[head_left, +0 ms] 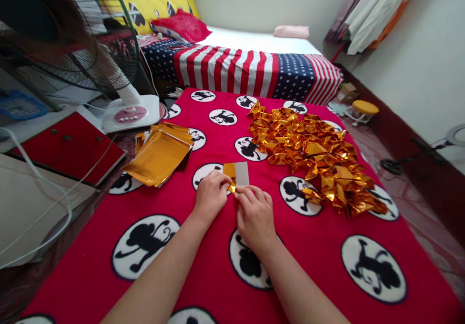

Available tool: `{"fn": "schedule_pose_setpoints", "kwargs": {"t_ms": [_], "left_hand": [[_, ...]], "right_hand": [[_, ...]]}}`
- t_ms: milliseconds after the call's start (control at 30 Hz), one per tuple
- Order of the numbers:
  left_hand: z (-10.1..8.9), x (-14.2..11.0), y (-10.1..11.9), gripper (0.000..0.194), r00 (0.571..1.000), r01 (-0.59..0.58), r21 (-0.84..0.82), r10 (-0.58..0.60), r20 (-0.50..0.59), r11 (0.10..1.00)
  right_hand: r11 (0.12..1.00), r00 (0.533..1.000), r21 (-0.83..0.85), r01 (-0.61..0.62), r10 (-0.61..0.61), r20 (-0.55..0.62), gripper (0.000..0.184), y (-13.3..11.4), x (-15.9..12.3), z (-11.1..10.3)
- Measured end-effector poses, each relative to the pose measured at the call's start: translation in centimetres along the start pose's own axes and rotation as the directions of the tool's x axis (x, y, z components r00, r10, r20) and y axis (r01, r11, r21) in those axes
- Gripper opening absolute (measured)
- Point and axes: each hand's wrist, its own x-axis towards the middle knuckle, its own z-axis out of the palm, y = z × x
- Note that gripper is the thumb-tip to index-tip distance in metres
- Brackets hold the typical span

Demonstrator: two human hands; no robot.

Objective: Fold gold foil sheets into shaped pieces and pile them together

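Note:
Between my hands a small sheet of gold foil paper lies on the red cloth, partly folded, with gold showing on its left and the pale grey back on its right. My left hand pinches its near left edge, where the foil is bent and shiny. The fingers of my right hand are closed on the near right edge, close to the left fingertips. To the left sits a stack of flat gold foil sheets. On the right are rows of folded gold foil pieces.
The red cloth has black monkey figures in white circles. A standing fan is at the left, beside a dark red panel. Behind is a bed with a flag-pattern cover. A yellow-topped stool stands at right.

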Motion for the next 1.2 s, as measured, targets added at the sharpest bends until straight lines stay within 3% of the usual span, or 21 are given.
{"fn": "schedule_pose_setpoints", "kwargs": {"t_ms": [133, 267, 433, 733, 933, 1200], "left_hand": [[0.0, 0.9, 0.0, 0.015, 1.000, 0.002, -0.006, -0.002, -0.011, 1.000], [0.0, 1.8, -0.2, 0.019, 0.996, -0.094, -0.065, 0.095, 0.001, 0.993], [-0.1, 1.0, -0.2, 0.020, 0.981, -0.186, -0.116, 0.192, 0.036, 0.976], [-0.7, 0.3, -0.2, 0.010, 0.984, -0.123, -0.202, 0.146, 0.101, 0.972], [-1.0, 0.3, -0.2, 0.014, 0.978, -0.094, -0.202, 0.129, 0.164, 0.975], [-1.0, 0.3, -0.5, 0.015, 0.979, -0.091, -0.244, 0.132, 0.158, 0.966]], "right_hand": [[1.000, 1.000, 0.010, -0.005, 0.005, 0.003, 0.029, -0.1, 0.0, 0.0], [1.000, 1.000, 0.004, -0.011, 0.011, 0.016, 0.038, -0.4, 0.1, 0.1], [0.999, 1.000, 0.040, -0.023, 0.022, 0.023, 0.041, -0.6, 0.1, 0.2], [0.964, 0.982, 0.223, -0.142, 0.166, -0.093, 0.041, 1.6, 0.1, 0.0], [0.939, 0.985, 0.322, -0.118, 0.152, -0.084, 0.035, 2.7, 0.4, -0.2], [0.914, 0.982, 0.391, -0.105, 0.157, -0.104, 0.019, 3.1, 0.5, -0.1]]}}
